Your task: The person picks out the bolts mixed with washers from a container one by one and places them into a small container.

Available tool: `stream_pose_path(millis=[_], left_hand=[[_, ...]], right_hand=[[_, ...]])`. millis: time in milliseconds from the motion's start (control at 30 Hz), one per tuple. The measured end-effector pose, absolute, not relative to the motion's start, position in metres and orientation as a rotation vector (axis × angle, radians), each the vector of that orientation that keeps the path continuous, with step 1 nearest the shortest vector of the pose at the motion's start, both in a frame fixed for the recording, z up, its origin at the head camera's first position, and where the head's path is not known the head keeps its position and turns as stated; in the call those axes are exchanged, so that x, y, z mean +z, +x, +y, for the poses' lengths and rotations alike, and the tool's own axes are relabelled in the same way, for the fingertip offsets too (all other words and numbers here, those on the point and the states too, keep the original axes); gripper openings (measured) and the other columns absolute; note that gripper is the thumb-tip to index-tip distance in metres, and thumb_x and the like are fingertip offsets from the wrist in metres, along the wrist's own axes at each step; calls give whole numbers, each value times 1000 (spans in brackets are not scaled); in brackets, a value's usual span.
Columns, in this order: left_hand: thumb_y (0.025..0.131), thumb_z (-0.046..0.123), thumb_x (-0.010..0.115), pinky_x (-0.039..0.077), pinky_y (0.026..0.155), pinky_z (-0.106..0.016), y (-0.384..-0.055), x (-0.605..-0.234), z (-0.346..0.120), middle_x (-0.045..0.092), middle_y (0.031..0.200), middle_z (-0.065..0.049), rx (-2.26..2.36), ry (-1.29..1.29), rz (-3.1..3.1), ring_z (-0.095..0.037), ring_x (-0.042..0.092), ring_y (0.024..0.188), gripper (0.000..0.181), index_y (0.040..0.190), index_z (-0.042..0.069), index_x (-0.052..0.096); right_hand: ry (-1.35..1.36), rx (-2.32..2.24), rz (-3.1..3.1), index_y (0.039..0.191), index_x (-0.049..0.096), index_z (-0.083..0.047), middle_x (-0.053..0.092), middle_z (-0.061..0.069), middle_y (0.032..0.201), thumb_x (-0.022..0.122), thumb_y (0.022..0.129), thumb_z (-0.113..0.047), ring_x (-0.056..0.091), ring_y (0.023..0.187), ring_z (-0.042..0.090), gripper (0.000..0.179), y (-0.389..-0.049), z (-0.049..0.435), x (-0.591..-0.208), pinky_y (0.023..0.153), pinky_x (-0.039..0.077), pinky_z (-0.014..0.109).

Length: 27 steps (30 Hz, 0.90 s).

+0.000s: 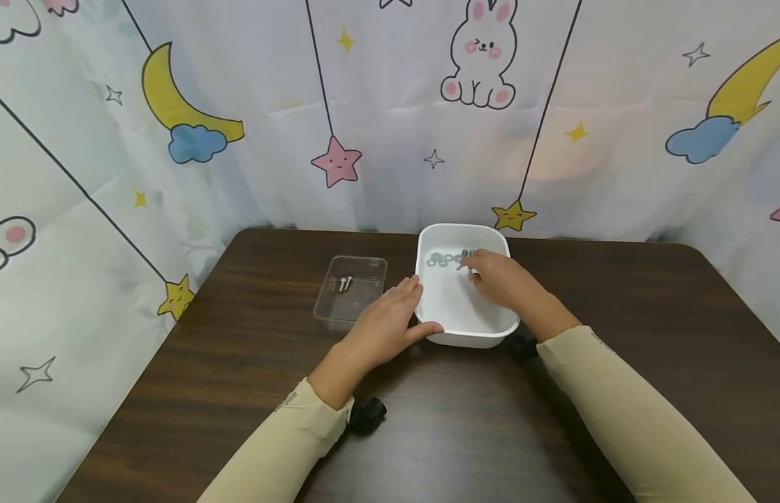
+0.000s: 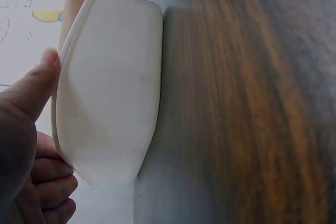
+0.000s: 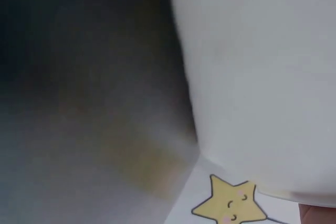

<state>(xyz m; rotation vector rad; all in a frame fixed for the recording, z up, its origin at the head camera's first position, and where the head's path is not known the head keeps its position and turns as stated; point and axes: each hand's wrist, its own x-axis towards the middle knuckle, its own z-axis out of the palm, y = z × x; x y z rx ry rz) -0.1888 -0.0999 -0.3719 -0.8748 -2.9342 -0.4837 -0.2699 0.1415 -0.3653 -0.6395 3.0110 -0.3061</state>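
Observation:
My right hand (image 1: 496, 276) reaches over the right rim into a white plastic basin (image 1: 468, 314). Its index finger and thumb are down at small grey metal bolts (image 1: 464, 253) on the basin floor; I cannot tell whether a bolt is pinched between them. Beside the bolts lie several flat grey washers (image 1: 437, 258). My left hand (image 1: 390, 318) rests against the basin's near left corner, fingers along the left wall and thumb on the front rim. In the left wrist view, that thumb (image 2: 39, 80) lies at the rim. The right wrist view shows mostly the basin's outer wall (image 3: 257, 77).
Left of the basin, a shallow clear plastic box (image 1: 358, 307) holds a few small bolts (image 1: 344, 283). Both stand on a dark wooden table (image 1: 427, 433). A patterned curtain (image 1: 390, 84) hangs behind the far edge. A black wrist device (image 1: 367, 414) sits under the left wrist.

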Motion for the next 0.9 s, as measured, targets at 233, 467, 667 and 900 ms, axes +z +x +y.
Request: stream_pose_path(millis=[233, 467, 667, 900], left_hand=[[90, 62, 56, 34, 117, -40, -189, -374, -98, 34, 158, -11, -521, -857, -2936, -24, 33, 146, 85, 149, 3, 41], [90, 61, 58, 34, 116, -40, -188, -372, -98, 34, 159, -11, -545, -853, -2940, -24, 33, 147, 85, 150, 3, 40], [90, 61, 58, 34, 116, -40, -189, -372, -98, 34, 158, -11, -547, -847, -2937, -24, 32, 147, 86, 150, 3, 40], [90, 62, 58, 35, 116, -41, -190, -373, -100, 33, 159, -11, -551, -844, -2936, -24, 32, 147, 86, 150, 3, 40]], right_hand=[[-656, -132, 2994, 136, 59, -5, 59, 17, 126, 56, 98, -7, 60, 109, 29, 38, -290, 144, -369, 92, 53, 48], [-552, 32, 2918, 142, 55, -16, 52, 15, 143, 59, 98, -8, 50, 128, 37, 45, -296, 142, -370, 102, 45, 57], [-578, 111, 2904, 139, 56, -16, 54, 13, 138, 61, 96, -7, 58, 116, 34, 44, -293, 139, -369, 96, 50, 53], [-628, 44, 2931, 126, 66, -16, 60, 8, 121, 67, 92, -3, 61, 93, 23, 37, -292, 138, -369, 82, 55, 42]])
